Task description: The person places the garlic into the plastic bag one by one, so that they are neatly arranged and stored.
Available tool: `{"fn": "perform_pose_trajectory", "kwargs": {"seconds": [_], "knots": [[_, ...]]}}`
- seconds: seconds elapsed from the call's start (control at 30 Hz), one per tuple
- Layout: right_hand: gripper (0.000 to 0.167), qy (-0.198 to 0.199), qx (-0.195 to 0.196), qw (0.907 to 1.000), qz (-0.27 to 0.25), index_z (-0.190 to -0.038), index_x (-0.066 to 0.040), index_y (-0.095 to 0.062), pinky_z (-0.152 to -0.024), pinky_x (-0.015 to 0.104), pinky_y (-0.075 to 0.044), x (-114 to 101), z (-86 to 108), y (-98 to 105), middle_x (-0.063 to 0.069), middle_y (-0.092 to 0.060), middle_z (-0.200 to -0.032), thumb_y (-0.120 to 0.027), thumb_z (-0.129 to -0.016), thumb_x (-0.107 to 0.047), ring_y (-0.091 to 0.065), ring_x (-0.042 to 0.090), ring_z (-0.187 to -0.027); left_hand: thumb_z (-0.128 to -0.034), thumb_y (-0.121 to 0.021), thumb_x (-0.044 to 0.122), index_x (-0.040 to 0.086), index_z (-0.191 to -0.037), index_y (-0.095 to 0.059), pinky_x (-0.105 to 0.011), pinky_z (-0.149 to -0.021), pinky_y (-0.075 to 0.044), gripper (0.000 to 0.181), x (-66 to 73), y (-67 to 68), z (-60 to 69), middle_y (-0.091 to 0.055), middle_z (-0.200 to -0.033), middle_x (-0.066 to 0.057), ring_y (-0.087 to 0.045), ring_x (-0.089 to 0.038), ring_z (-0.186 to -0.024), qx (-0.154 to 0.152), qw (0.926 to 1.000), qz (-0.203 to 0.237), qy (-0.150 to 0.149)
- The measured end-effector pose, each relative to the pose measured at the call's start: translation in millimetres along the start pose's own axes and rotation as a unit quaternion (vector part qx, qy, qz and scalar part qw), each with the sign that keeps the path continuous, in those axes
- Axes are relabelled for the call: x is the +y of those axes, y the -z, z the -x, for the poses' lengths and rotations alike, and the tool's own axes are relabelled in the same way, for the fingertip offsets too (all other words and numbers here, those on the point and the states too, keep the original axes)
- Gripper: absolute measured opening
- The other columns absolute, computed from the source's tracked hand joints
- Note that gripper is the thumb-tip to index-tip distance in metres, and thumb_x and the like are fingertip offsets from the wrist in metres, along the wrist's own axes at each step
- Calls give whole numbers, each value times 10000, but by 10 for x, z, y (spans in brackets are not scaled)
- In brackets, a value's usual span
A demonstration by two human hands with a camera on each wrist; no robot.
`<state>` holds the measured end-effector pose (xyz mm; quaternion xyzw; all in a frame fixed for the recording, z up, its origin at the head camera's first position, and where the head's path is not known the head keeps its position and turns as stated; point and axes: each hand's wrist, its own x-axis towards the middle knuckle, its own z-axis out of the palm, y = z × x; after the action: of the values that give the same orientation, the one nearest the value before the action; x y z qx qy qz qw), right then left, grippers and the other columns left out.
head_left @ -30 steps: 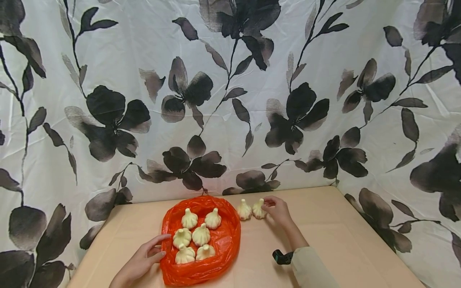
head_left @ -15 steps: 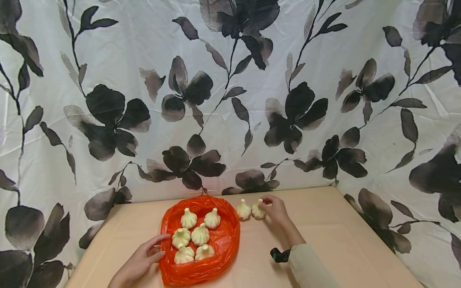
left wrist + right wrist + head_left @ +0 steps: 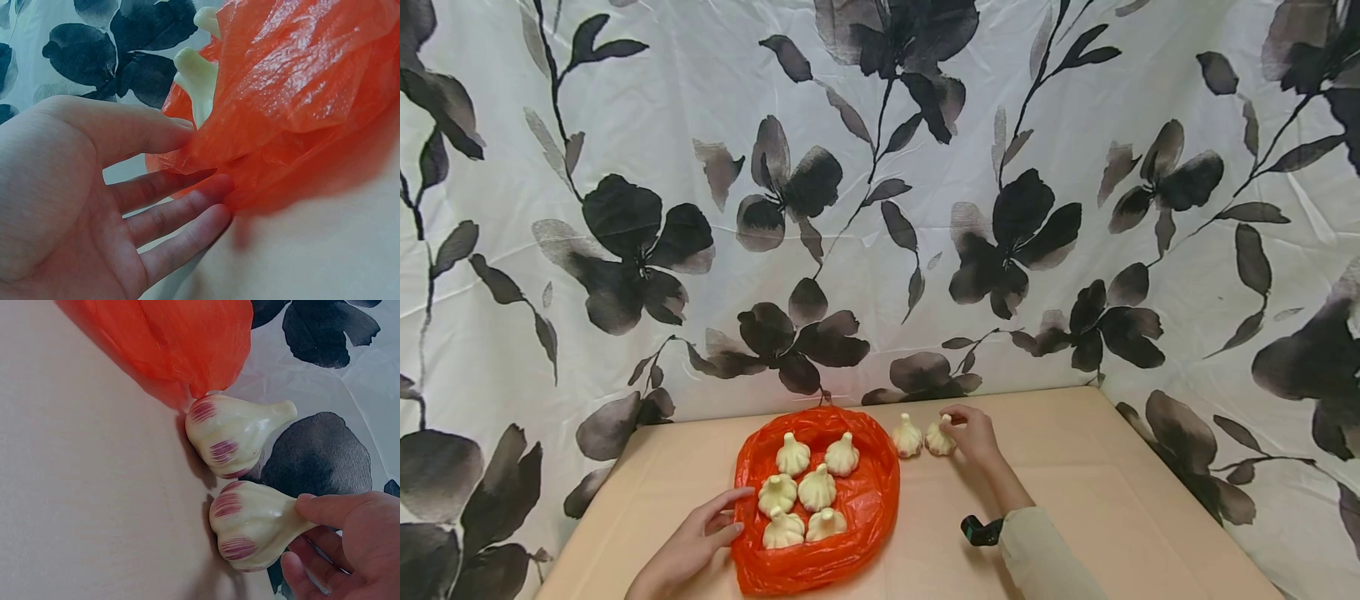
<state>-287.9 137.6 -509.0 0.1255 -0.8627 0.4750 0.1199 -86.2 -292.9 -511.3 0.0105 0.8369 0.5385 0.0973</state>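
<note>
A red plastic bag [image 3: 872, 521], spread wide with its rim rolled, lies on the table with several garlic bulbs [image 3: 817, 489] standing inside. At its left side my left hand [image 3: 688, 542] pinches the rim between thumb and index finger; the left wrist view shows the other fingertips touching the red film [image 3: 275, 112]. Two more garlic bulbs stand upright outside the bag, to its right. The nearer one [image 3: 234, 434] is beside the bag's edge. My right hand [image 3: 976, 437] pinches the stem of the farther garlic bulb [image 3: 250, 525], whose base appears to rest on the table.
The tan table [image 3: 1075, 500] ends at the back against a white cloth [image 3: 880, 275] with dark printed flowers. A small black device [image 3: 981, 531] is at my right wrist, by the sleeve [image 3: 1048, 558].
</note>
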Motion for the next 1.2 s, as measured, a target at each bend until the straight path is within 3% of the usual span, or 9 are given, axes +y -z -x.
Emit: {"fn": "perform_pose_trajectory", "kwargs": {"seconds": [0.2,0.37,0.73,1.0,1.2], "knots": [[170,-15,10,10000,8,-968,-39,-741,-792,380,-508,9,8,12,87,-727,-862,-736,-800,-15,-668,240,-855,-941,-606,205,45,-1453,-388,-386,-904,-508,579,-11,10,5,-386,-1451,-277,-537,-317,-1141,-78,9999,-21,-125],[170,-164,-33,9999,-24,-953,-72,-751,-775,334,-509,-34,99,36,56,-729,-860,-754,-790,-24,-663,202,-856,-945,-601,222,57,-1455,-387,-356,-882,-523,578,-9,23,36,-397,-1441,-270,-543,-287,-1111,-165,9999,-28,-21],[173,-210,-65,9995,-217,-949,-66,-753,-760,275,-503,-240,270,107,73,-734,-881,-755,-785,-11,-660,193,-858,-937,-614,247,91,-1446,-414,-498,-961,-492,569,4,77,82,-370,-1486,-255,-517,-367,-1212,-180,9997,-132,-32],[189,-116,-204,9994,-250,-973,-91,-751,-738,260,-497,-347,309,114,61,-733,-906,-759,-792,-38,-659,197,-883,-945,-603,233,82,-1441,-413,-414,-933,-522,553,-22,122,119,-411,-1446,-262,-531,-349,-1190,-152,9997,-183,-113],[190,-69,-107,9994,-324,-973,-95,-752,-730,246,-505,-402,334,207,74,-738,-903,-764,-791,-43,-674,218,-887,-953,-592,213,62,-1445,-400,-316,-877,-530,549,-4,95,108,-409,-1443,-269,-539,-348,-1176,-233,9988,-152,-403]]}}
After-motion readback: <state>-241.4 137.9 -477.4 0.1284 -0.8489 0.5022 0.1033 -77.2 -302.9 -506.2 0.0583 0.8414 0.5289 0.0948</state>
